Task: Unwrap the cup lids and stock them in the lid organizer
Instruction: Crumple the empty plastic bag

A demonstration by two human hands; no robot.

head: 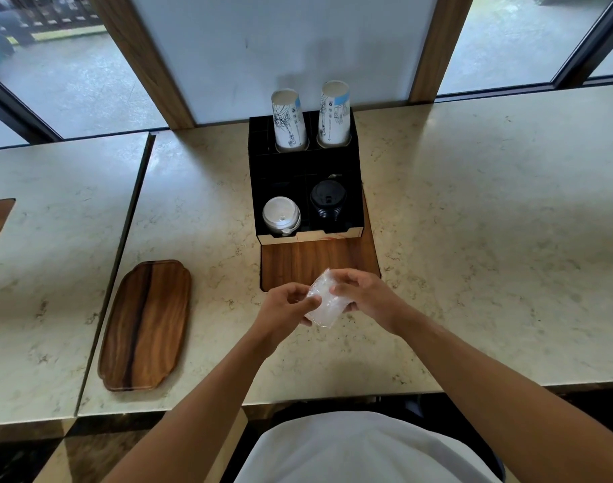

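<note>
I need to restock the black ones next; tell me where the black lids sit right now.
In the head view, the black lids are stacked in the front right compartment of the black organizer, beside the white lids on their left and below the right-hand paper cups.

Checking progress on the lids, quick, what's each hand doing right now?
Left hand: closed on the clear plastic wrap.
Right hand: closed on the same wrap, from the other side.

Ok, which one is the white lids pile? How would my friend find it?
Find the black lid organizer standing against the wall on the marble counter. Look at its two front compartments, nearer the person than the tall paper cups. The white lids sit in the left one; the stack beside them is black.
</note>
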